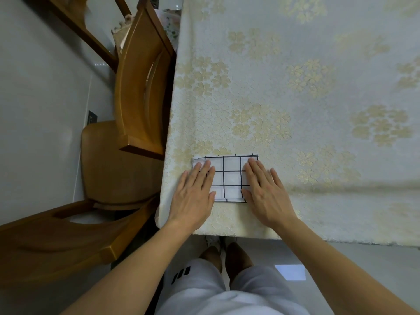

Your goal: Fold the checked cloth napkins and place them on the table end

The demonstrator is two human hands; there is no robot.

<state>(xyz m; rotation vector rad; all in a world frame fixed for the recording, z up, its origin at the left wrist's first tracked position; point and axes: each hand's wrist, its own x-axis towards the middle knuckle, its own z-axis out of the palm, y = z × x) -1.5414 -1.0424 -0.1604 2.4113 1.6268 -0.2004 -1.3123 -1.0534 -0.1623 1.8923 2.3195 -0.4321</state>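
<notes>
As the view looked down past the person's pale shorts [204,289] and feet [227,253] on the grey floor [354,269], both bare forearms reached forward onto the desk [318,98], which was covered by a cream cloth with a floral pattern. Left hand [193,196] lay flat, palm down, on the left part of the folded checked napkin [229,178], its fingers [204,171] straight and held close together. Right hand [266,192] lay flat on the napkin's right part, fingers [256,171] straight and slightly spread, thumb along the napkin's near right corner. Neither hand pinched the fabric. The napkin, white with a black grid, sat as a compact rectangle near the desk's near-left corner, close to both edges. Left of the desk stood wooden chairs [141,94], one tucked against the desk's side, another [56,242] nearer the person. Farther along the desk, only the patterned cloth showed.
</notes>
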